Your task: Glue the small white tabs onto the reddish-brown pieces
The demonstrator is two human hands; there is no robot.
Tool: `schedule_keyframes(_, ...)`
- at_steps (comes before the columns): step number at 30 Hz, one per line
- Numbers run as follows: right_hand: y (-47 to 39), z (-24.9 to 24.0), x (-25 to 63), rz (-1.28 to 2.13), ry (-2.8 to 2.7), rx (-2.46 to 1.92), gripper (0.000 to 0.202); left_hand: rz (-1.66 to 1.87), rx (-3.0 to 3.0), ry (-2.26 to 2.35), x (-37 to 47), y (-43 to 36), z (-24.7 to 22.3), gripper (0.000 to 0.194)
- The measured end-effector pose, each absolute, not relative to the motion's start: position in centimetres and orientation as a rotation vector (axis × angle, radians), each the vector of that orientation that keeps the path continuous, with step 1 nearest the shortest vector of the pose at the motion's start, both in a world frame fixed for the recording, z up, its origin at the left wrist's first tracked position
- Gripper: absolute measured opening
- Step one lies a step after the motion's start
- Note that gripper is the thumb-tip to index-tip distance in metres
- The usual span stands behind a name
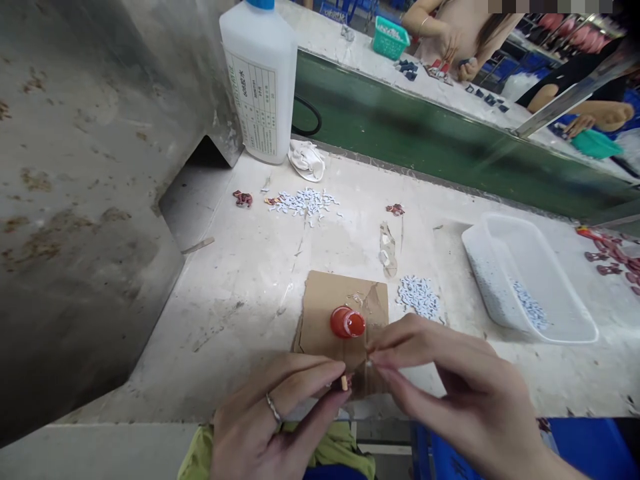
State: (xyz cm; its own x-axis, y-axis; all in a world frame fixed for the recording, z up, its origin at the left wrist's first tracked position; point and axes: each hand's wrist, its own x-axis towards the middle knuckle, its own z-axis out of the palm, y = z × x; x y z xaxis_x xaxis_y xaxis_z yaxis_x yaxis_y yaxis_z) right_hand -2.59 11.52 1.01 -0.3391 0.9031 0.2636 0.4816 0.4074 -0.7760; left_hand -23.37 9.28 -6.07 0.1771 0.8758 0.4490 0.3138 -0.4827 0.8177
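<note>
My left hand point(287, 407) pinches a small dark red figure point(349, 381) with a pale yellow part, just above the table's front edge. To its right, my right hand point(450, 377) has its fingertips pressed together on a tiny pale piece point(370, 363), too small to make out well. The two hands are apart. Beyond them a small open cup of red liquid point(355, 325) sits on a piece of brown cardboard point(320, 293). A pile of small pale blue pieces point(419, 297) lies right of the cardboard, and a second pile point(305, 202) lies farther back.
A white bottle point(265, 87) stands at the back left beside a large metal housing point(90, 167). On the right is a clear plastic bin point(540, 287) with pale pieces inside; red parts point(610, 257) lie beyond it. Two people work across the green divider point(370, 100).
</note>
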Motion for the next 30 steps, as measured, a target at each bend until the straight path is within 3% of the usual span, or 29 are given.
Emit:
schedule_keyframes(5, 11.1, 0.8, -3.8, 0.949, -1.864, -1.086, 0.021, 1.302, 1.855, 1.106, -23.0, 9.3, -6.0, 0.025)
schedule_keyframes(14, 11.3, 0.5, -3.8, 0.960, -1.881, -1.106, 0.020, 1.303, 1.824, 1.114, -22.7, 9.1, -6.3, 0.023)
schedule_keyframes(25, 9.6, 0.9, -2.6, 0.395, -2.367, -1.010, 0.026, 1.380, 1.822, 1.144, -22.3, 9.2, -5.9, 0.022)
schedule_keyframes(30, 10.1, 1.4, -2.6, 0.465, -2.363, -1.033, 0.030, 1.319, 1.702, 1.067, -22.5, 9.4, -5.6, 0.027)
